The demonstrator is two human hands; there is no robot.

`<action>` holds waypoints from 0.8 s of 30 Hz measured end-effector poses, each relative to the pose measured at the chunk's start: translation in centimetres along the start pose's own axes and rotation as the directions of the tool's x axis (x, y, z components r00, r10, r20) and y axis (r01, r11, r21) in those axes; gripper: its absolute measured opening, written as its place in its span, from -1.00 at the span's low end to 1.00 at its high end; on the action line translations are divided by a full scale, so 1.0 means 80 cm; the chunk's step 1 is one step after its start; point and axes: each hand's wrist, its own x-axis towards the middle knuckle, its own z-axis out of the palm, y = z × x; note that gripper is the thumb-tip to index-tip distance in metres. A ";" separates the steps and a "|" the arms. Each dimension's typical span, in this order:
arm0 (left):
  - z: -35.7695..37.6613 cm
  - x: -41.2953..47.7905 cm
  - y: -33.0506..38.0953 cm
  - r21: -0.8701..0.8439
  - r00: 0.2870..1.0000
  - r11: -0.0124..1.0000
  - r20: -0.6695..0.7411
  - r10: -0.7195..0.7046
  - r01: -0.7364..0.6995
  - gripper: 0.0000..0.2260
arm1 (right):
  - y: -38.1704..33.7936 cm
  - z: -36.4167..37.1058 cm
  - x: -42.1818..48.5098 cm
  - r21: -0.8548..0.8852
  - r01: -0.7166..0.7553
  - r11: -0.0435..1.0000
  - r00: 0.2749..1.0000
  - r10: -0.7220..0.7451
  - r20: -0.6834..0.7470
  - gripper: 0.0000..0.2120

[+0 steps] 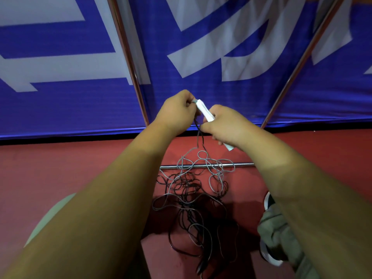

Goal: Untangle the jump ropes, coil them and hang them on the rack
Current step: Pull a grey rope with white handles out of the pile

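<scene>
The right hand is wrapped round a white handle, fingers curled tight on its lower part, so that the upper part sticks out slanting up toward the left. A short white end shows below the heel of that hand; whether it belongs to the same handle I cannot tell. The left hand is closed too, pinching the gray tip at the top of the handle between thumb and curled fingers. The two hands are just beside each other, almost touching, held up in front of the lower edge of a blue banner with large white shapes.

From between the hands a gray rope and a black rope hang down together to the red floor. There they run into a loose tangle of gray and black loops, spread out between the two forearms. The far loops of the tangle lie across a metal bar that rests flat on the floor, near the banner's bottom edge.

Two metal poles rise slanting in front of the banner, one left of the hands and one right. Near the right edge of the floor are a shoe and a gray-green trouser leg.
</scene>
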 end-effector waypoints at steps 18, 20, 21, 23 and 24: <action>-0.044 -0.011 0.039 -0.492 0.965 0.859 0.263 -0.009 0.142 -0.81 | -0.013 -0.009 -0.009 -0.094 0.068 0.993 0.920 -0.099 -0.379 -0.86; -0.053 -0.014 0.031 -0.453 0.935 0.884 0.348 0.062 0.110 -0.80 | -0.019 -0.015 -0.007 -0.042 0.053 0.998 0.915 -0.065 -0.399 -0.85; -0.056 -0.016 0.028 -0.447 0.923 0.889 0.373 0.090 0.094 -0.79 | -0.021 -0.017 -0.006 -0.020 0.051 0.998 0.913 -0.055 -0.403 -0.85; -0.059 -0.017 0.026 -0.472 0.920 0.879 0.372 0.126 0.071 -0.76 | -0.027 -0.021 -0.004 0.021 0.054 0.998 0.919 -0.041 -0.393 -0.84; -0.061 -0.017 0.026 -0.493 0.924 0.867 0.359 0.132 0.067 -0.76 | -0.029 -0.021 -0.002 0.049 0.060 0.997 0.921 -0.036 -0.388 -0.84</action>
